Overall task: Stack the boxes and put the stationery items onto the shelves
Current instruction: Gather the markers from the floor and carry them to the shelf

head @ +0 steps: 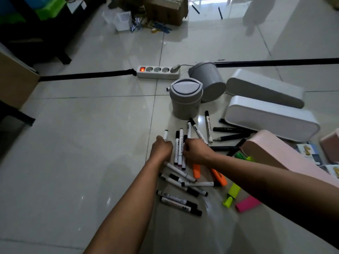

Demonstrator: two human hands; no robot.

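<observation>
A scatter of white-barrelled markers point(180, 182) lies on the pale tiled floor point(77, 143) directly below us. Our left hand point(163, 144) is curled closed around one white marker point(165, 135), whose capped tip pokes up beyond the knuckles. Our right hand point(195, 150) is bent down onto the pile just beside it, fingers tucked under; we cannot tell whether it grips anything. Orange point(196, 170), yellow point(232, 194) and pink highlighters point(247, 204) lie to the right of the markers. Beyond the pile stands a grey lidded bin point(185, 100), with a second grey bin point(209, 79) tipped over behind it. Two long white boxes point(271, 119) and a pink box point(269, 153) lie on the right. A power strip point(158, 71) with a lit red switch lies farther off.
</observation>
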